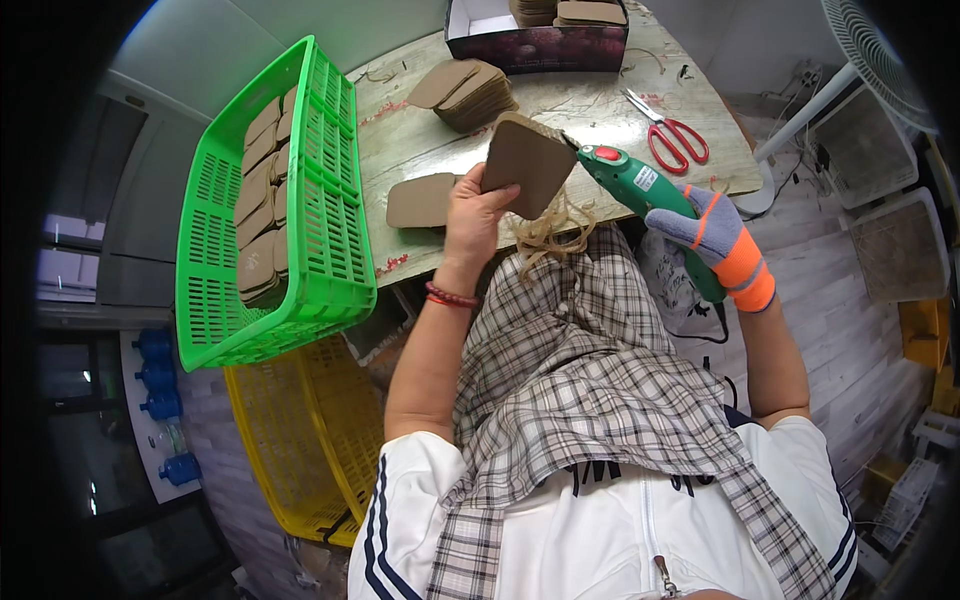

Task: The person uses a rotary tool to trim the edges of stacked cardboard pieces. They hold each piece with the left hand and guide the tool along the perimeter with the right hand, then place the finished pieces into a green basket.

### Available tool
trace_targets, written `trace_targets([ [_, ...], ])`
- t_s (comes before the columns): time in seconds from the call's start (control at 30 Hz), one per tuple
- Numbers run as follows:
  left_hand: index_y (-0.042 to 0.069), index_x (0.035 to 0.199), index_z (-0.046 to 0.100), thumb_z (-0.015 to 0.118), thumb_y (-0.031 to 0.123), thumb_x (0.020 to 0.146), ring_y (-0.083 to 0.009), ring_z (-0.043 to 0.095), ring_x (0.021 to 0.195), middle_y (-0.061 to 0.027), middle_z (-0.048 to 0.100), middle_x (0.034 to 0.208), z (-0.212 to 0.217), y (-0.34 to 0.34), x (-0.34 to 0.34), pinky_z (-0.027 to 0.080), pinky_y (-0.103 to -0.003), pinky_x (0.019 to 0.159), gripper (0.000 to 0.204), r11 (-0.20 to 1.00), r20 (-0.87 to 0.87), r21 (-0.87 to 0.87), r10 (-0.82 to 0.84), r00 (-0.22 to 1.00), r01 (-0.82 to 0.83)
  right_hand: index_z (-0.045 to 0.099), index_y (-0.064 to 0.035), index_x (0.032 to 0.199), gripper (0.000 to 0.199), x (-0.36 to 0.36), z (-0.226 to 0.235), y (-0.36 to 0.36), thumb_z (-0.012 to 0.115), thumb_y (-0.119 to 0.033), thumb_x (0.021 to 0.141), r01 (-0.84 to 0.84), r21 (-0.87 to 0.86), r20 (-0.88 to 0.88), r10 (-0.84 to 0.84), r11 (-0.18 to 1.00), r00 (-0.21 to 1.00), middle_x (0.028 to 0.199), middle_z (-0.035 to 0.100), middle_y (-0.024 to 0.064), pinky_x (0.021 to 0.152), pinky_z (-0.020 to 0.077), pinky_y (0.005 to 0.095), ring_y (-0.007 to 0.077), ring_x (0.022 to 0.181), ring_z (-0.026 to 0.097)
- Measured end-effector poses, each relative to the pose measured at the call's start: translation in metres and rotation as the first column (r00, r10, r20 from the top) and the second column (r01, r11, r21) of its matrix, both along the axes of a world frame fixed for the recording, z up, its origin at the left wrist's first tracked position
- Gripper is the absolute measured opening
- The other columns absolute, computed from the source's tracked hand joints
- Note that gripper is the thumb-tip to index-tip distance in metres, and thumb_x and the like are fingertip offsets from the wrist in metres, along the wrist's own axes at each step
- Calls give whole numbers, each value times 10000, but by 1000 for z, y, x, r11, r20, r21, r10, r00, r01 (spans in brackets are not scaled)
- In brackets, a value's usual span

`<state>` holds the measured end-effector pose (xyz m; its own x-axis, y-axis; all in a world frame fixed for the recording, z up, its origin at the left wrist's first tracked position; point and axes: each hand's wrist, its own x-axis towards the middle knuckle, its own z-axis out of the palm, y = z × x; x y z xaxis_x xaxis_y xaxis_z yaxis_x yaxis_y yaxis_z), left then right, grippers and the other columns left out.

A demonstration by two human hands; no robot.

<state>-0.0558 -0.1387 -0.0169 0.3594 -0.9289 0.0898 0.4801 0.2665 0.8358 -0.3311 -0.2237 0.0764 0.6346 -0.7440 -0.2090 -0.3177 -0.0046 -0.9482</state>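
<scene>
My left hand (pixel 475 215) grips a stack of brown cardboard tags (pixel 527 160) upright above the table edge. My right hand (pixel 722 240), in a grey and orange glove, holds a green power tool (pixel 640 185) whose tip touches the stack's upper right edge. Loose tan string (pixel 548 235) lies bunched under the stack, at the table's front edge. A single cardboard tag (pixel 420 200) lies flat just left of my left hand. Another pile of tags (pixel 465 92) sits farther back on the table.
A green plastic basket (pixel 320 290) with rows of cardboard tags stands at the left, over a yellow crate (pixel 300 440). Red-handled scissors (pixel 672 135) lie at the right of the table. A dark box (pixel 540 45) with more tags is at the back. A white fan (pixel 880 50) stands at the right.
</scene>
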Motion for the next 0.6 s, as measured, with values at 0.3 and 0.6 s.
trace_targets([
  [0.3,-58,1130,579,603,-106,778,-148,638,855,-86,657,1002,11,25,16,523,-273,789,355,926,86,299,-267,960,231,635,25,956,387,9,0,10,742,-298,772,-97,-64,-121,88,993,989,684,570,-8,558,420,231,48,623,477],
  [0.6,-27,1018,599,643,-86,734,-102,579,843,-33,629,924,25,34,39,478,-234,747,293,943,497,331,-168,851,-7,639,10,917,358,17,-13,1,739,-302,772,-158,-18,-31,158,987,987,628,557,-6,488,396,218,57,524,489],
])
